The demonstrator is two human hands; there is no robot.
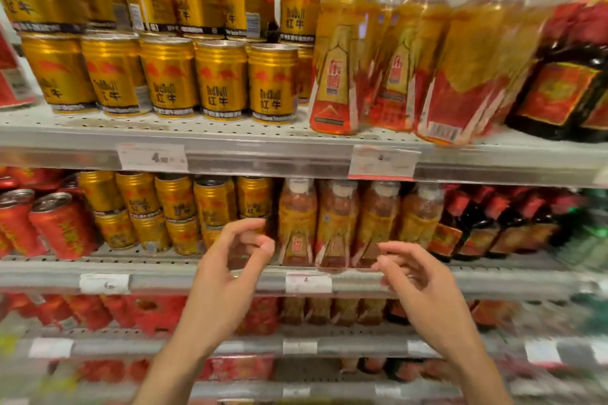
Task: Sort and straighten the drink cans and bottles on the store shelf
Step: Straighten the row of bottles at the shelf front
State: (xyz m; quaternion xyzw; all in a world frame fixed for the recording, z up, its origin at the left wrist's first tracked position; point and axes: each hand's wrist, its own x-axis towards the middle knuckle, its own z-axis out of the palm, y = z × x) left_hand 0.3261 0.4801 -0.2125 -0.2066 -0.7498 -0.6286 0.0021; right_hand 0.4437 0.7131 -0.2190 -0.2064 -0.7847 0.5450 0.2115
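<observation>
I have both hands raised in front of the second shelf (197,276), neither holding anything. My left hand (227,260) sits with fingers loosely curled and thumb apart, just before the right end of the stacked gold cans (210,207); my right hand (414,276) is relaxed and half open, near the base of the amber bottles (335,227). I judge this as the gap between grasps: I am choosing what to straighten on this shelf. The gold cans here are double-stacked and lean at mixed angles, some labels turned away, while the bottles stand close together with the front ones slightly off line. The red cans (62,223) at far left tilt too. The upper shelf's gold cans (223,82) look tidier, though blur hides detail. The next move, I think, calls for closing my left hand round the nearest gold can and turning its label forward, without toppling the one stacked above.
</observation>
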